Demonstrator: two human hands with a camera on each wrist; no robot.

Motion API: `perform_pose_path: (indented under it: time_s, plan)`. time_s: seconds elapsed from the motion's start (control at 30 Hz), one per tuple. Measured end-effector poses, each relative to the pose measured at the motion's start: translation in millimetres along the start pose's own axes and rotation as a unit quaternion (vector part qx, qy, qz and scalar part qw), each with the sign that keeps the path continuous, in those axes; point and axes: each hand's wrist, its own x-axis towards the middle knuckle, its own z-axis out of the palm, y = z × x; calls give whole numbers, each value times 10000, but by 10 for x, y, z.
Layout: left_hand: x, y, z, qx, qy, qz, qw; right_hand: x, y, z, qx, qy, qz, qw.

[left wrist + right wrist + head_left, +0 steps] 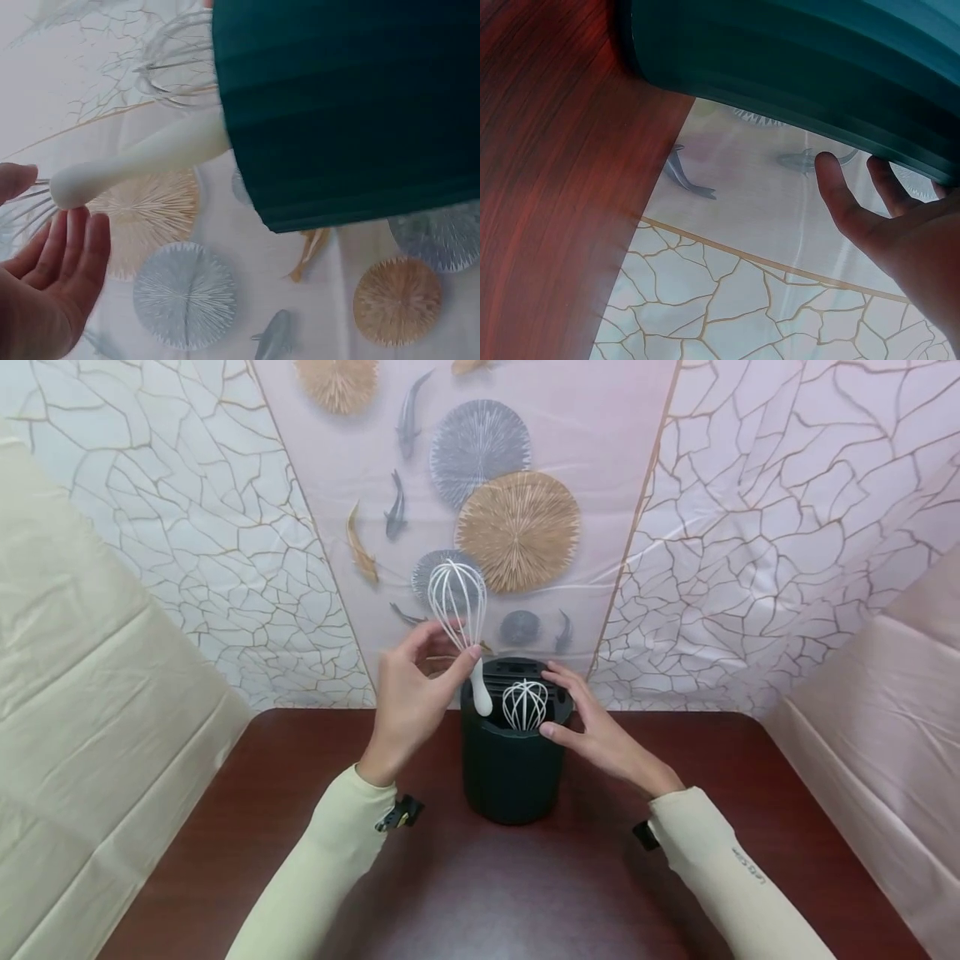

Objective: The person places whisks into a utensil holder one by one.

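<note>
My left hand (411, 689) pinches a white whisk (459, 597) where its wires meet the handle. Its wire loops point up and the handle hangs down, its end over the left part of a dark green utensil holder (513, 777). In the left wrist view the whisk handle (150, 157) slants toward the holder (352, 112). Wires up, a second whisk (525, 703) stands in the holder, its lower part hidden. At the holder's right rim rests my right hand (603, 735), thumb toward the front, fingers farther back, loosely spread.
Slotted openings show in the back part of the holder's top (517, 667). It stands near the far edge of a dark red-brown table (300, 860). Behind hangs a patterned backdrop (750, 527), with beige cloth walls (82, 693) at both sides.
</note>
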Motion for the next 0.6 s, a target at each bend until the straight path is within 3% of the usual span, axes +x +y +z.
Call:
perform_pose_path:
  time_s: [0.13,0.3,0.6]
  plan:
    - [-19,-82,38,64,-199,201,9996,8,4,12,-20,32,-18,10000]
    - [-61,-192,58,534,-413,509,9964,9,7,23,10,52,-49,10000]
    - [-112,-303,79,1613,-974,1141,9754,8,13,23,-8,90,-66,9999]
